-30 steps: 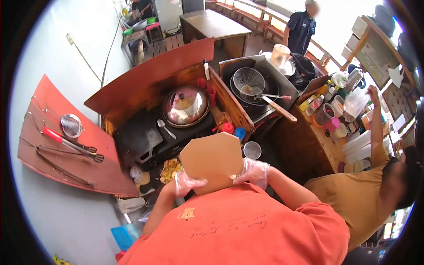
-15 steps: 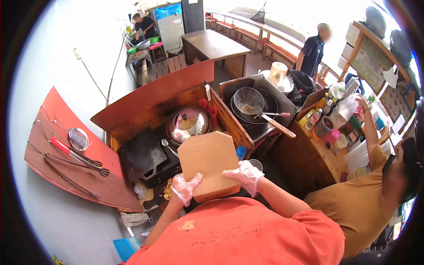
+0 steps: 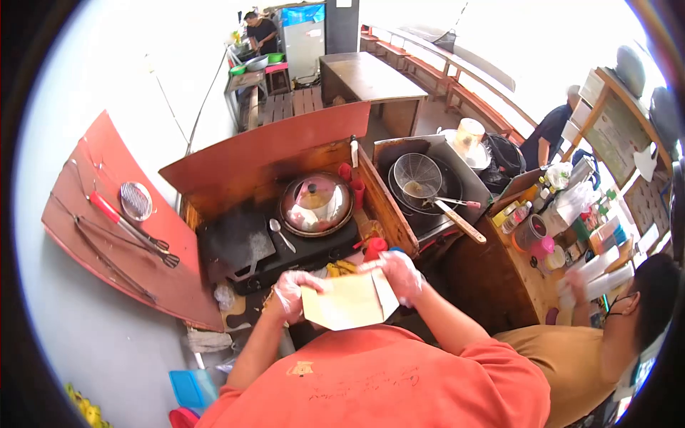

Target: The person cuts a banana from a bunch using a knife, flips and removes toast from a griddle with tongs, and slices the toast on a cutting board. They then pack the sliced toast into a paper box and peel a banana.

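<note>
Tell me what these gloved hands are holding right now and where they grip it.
A folded cardboard piece: the left hand holds its upper left corner, the right hand its upper right side.

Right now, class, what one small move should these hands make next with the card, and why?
Probably, the right hand should fold the side flap in slightly more: it appears angled along a crease, right beside that hand, while the left hand grips the opposite end of the card.
</note>
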`<state>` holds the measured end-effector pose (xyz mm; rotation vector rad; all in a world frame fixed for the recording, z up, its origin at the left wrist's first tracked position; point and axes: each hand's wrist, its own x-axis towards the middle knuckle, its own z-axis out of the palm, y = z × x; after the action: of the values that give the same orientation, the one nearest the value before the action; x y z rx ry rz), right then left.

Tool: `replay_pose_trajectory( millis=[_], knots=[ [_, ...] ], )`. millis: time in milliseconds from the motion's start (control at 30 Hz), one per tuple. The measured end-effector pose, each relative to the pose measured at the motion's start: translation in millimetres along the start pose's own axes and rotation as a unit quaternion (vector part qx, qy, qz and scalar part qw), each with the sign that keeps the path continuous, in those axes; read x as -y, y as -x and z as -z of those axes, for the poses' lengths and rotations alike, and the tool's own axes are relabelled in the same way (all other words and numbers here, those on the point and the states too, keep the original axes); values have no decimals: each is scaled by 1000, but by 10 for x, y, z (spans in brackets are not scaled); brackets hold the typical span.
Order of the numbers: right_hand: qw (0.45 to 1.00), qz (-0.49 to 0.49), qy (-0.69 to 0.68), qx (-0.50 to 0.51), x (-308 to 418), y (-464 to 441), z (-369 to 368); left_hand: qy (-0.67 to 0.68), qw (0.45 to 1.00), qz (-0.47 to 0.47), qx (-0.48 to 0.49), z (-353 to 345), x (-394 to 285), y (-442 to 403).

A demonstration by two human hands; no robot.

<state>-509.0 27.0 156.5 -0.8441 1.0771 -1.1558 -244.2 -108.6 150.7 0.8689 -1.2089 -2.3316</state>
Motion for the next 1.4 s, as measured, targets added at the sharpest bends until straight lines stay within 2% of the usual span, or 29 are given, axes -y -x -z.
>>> replay_pose_trajectory(
  millis=[33,67,133,267,333,367,400,433,467,500,533,600,667,700,733,800,867,900,933,967,1000,1033,1067,1133,1167,1200,1267,1333,1400],
  knots=[
    [954,-107,-280,-10,129,-165,10,-73,990,-110,46,24,-42,-15],
    [996,-64,-54,1,303,-234,-31,-146,961,-219,89,61,-73,-22],
    [932,-2,363,-1,576,-408,-34,-300,873,-363,128,6,-298,79],
    [888,47,457,-20,810,-527,-192,-379,844,-379,37,-94,-439,349],
    [901,-42,431,-20,1006,-471,-384,-325,906,-262,-74,271,-200,420],
    [912,3,409,20,828,-583,-332,-324,907,-261,-67,354,-83,454],
    [920,48,385,61,719,-632,-360,-205,952,-208,-93,407,15,498],
    [902,23,427,69,627,-646,-373,-83,978,-150,-118,475,58,502],
    [921,-14,383,71,603,-580,-477,88,994,47,-48,524,-31,454],
    [924,-17,375,74,478,-598,-491,87,994,48,-46,522,63,485],
    [926,-20,368,78,319,-645,-481,-109,979,-121,-125,525,243,580],
    [958,-27,277,70,117,-731,-454,-296,891,-281,-198,468,341,625],
    [936,35,340,89,62,-757,-466,-308,837,-415,-179,428,339,662],
    [936,34,338,93,69,-766,-477,-392,792,-440,-156,442,273,708],
    [914,45,391,104,96,-792,-475,-394,792,-438,-160,466,234,725],
    [878,42,470,82,245,-773,-528,-362,863,-329,-127,518,173,763],
    [807,183,557,71,380,-837,-500,-395,842,-338,-144,584,111,766],
    [751,241,608,92,408,-911,-483,-337,865,-362,-81,587,11,734],
    [688,302,649,121,407,-981,-480,-392,825,-394,-100,356,-226,803],
    [702,334,617,122,478,-982,-544,-457,820,-316,-138,162,-352,879],
    [717,363,581,126,568,-944,-643,-561,728,-379,-110,275,-283,795],
    [690,369,610,122,595,-901,-719,-649,675,-344,-68,332,-220,757],
    [662,377,637,120,570,-890,-756,-645,646,-396,-97,413,4,687],
    [720,483,495,61,275,-925,-680,-674,611,-394,-131,466,274,648],
    [783,437,441,-43,187,-886,-811,-690,572,-428,-114,438,268,665],
    [828,377,386,-151,114,-821,-905,-659,577,-461,-139,412,420,635],
    [920,96,362,-112,-210,-691,-623,-657,589,-446,-150,302,618,643],
    [871,-43,481,-89,-445,-575,-341,-615,602,-488,-146,393,989,533],
    [868,-42,491,-63,-846,-579,73,-578,627,-508,-121,526,815,655]
  ],
)
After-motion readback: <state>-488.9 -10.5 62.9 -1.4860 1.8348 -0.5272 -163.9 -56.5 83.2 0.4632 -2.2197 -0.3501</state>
